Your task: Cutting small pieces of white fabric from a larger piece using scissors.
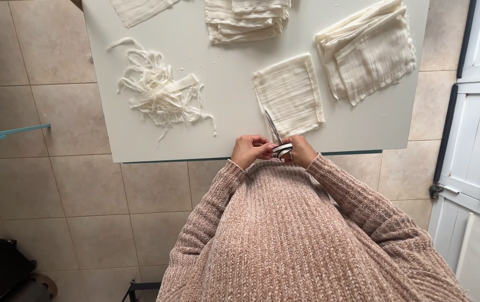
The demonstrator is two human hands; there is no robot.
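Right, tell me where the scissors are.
In the head view, the scissors sit at the near edge of the white table, held between the left hand and right hand, blades pointing toward the small folded cloth.

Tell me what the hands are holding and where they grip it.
A pair of scissors, held by the handles at the table's near edge. Right hand grips the handle loops, left hand touches them; blades point toward a folded cloth.

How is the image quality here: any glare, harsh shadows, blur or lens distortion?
Head view: soft, even daylight, no glare on the white rectangular table; faint shadows only under the cream folded cloth squares; left hand, right hand and steel scissors look sharp; wide-angle bending shows at the frame edges.
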